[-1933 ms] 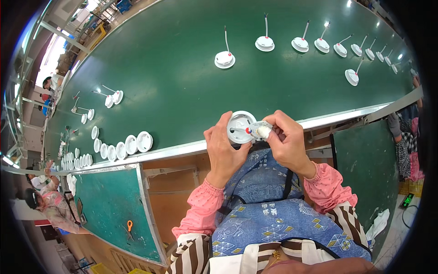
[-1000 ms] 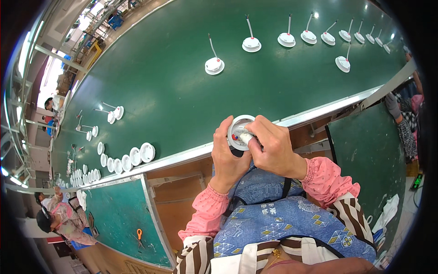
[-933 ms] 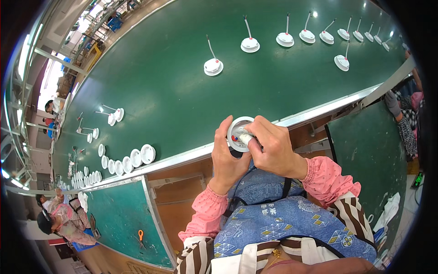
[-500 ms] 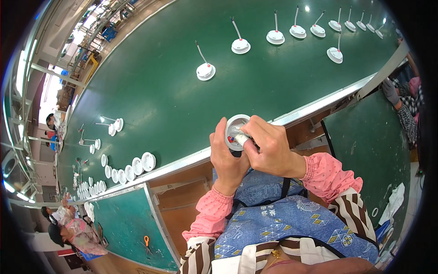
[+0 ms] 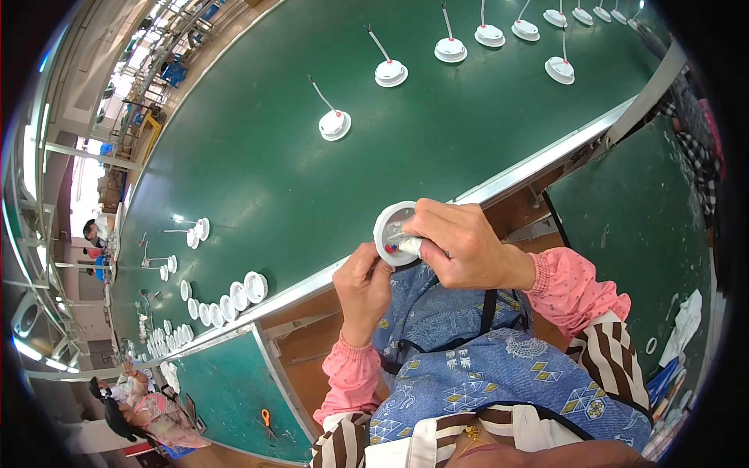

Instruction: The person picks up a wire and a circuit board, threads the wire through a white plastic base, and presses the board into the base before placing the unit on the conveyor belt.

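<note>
White cup [image 5: 381, 231] is held up at the near edge of the green desk [image 5: 312, 187], open side showing, 1 red piece [image 5: 391, 248] inside. Change: left hand [image 5: 363, 295], no longer wrapped round the rim, sits at lower left, thumb and finger nearly together; contact with the cup unclear. Right hand [image 5: 468, 246] pinches the cup's right side, thumb reaching inside, so it probably carries most of the hold now.

Bright indoor light, tube lamps [image 5: 28, 349] glowing far left, soft sheen on green tabletop [image 5: 273, 175], straight edges bowing toward black rim.
</note>
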### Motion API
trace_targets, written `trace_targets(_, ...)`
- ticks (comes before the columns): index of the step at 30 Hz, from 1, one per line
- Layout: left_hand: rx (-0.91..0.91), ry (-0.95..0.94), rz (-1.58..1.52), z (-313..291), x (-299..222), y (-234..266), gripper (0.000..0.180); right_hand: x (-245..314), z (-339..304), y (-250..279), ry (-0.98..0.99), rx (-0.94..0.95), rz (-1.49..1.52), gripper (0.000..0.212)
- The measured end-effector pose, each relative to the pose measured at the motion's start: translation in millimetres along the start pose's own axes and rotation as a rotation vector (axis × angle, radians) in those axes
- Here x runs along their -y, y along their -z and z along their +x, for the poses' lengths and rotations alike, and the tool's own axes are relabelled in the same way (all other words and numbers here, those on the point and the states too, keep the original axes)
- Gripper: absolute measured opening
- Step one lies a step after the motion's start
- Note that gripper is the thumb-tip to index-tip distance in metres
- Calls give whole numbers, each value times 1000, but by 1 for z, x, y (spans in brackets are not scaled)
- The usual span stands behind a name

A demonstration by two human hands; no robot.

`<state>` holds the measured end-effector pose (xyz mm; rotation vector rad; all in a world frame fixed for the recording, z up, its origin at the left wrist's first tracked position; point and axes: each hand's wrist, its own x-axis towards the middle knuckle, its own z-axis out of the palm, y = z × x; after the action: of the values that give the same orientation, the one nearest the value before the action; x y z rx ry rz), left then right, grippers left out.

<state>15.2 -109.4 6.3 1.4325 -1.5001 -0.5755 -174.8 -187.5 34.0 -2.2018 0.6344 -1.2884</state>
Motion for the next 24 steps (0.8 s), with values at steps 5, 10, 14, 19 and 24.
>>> trace_targets(5, 114, -59, 40, 4, 1, 10, 4, -1, -2, 9, -3, 67, 19, 40)
trace_targets(10, 129, 106, -262, -3, 2, 11, 6, 24, 15, 23, 108, 156, -149, 69)
trace_targets(14, 231, 67, -119, -5, -13, 18, 9, 21, 11, 17, 130, 352, -172, 71)
trace_targets(19, 337, 42, -204, 0, -22, 23, 10, 4, 4, 10, 32, 421, 97, 56)
trace_targets(24, 393, 152, -309, -11, -20, 26, 11, -2, 1, 5, -85, 404, 404, 47)
